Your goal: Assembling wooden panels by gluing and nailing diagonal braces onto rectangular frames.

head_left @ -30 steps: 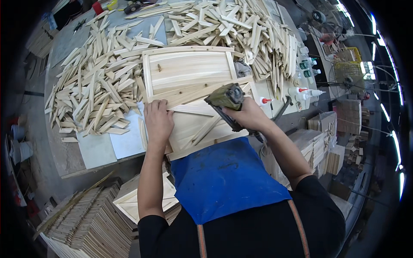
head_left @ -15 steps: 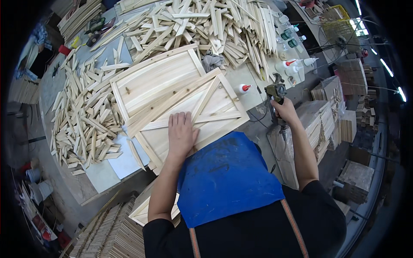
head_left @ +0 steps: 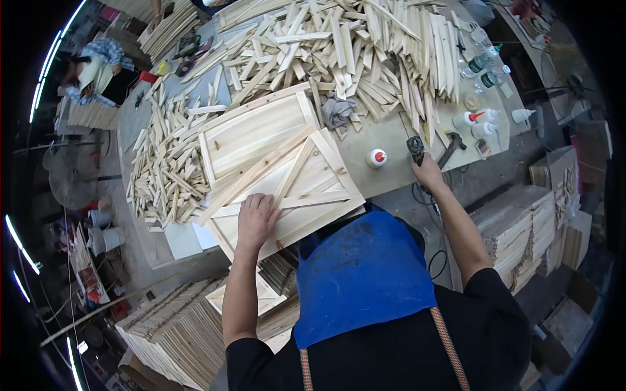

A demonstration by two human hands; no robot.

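Note:
My left hand (head_left: 256, 221) lies with its fingers stretched out on a pale wooden framed panel (head_left: 319, 181). Diagonal and cross strips run over this panel, which sits tilted at the table's near edge. It partly covers a second framed panel (head_left: 251, 133) behind it. My right hand (head_left: 428, 174) is wrapped round a dark nail gun (head_left: 415, 148) at the right of the table. Its grip is mostly hidden by the fingers. Just right of it rests a hammer (head_left: 451, 150). A white glue bottle (head_left: 376, 158) with a red tip stands between the panel and the nail gun.
Heaps of wooden strips (head_left: 385, 52) cover the table's back and left. A grey rag (head_left: 339, 112) lies behind the panels. More bottles (head_left: 484, 130) stand at the right. Stacked boards (head_left: 176, 332) are below left, wrapped stacks (head_left: 515, 221) at right. Another person (head_left: 98, 72) is at far left.
My right hand has shifted the nail gun over the table's right edge, and the hammer now shows apart from it. My left hand stays on the panel. The view has turned.

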